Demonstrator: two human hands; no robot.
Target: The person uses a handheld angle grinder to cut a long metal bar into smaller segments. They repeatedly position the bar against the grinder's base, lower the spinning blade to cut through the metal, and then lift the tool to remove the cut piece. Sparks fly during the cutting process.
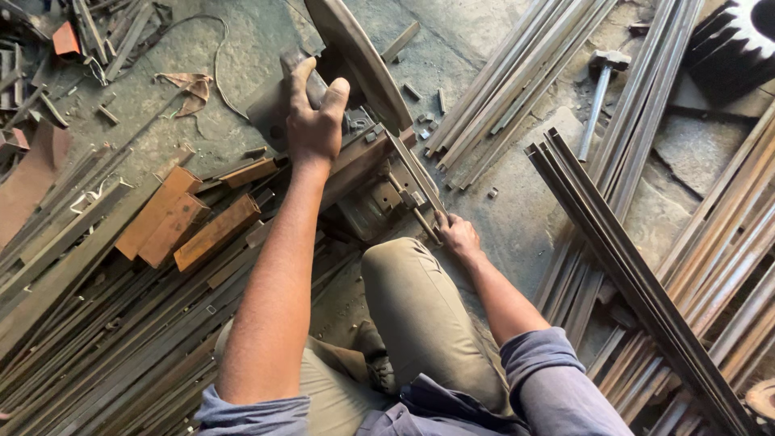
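A grimy metal chop saw [355,153] sits on the concrete floor in front of my bent knees. My left hand [313,113] is closed around the saw's handle beside the curved blade guard [359,56]. My right hand [457,234] grips the small vise handle [424,222] at the saw's base. No workpiece shows clearly in the clamp.
Long steel bars lie in bundles at the right [630,266] and upper middle [517,81]. Rusty square tube pieces [186,222] and flat strips pile up at the left. A hammer [601,89] lies among the bars, and a large dark gear [731,44] sits at the top right.
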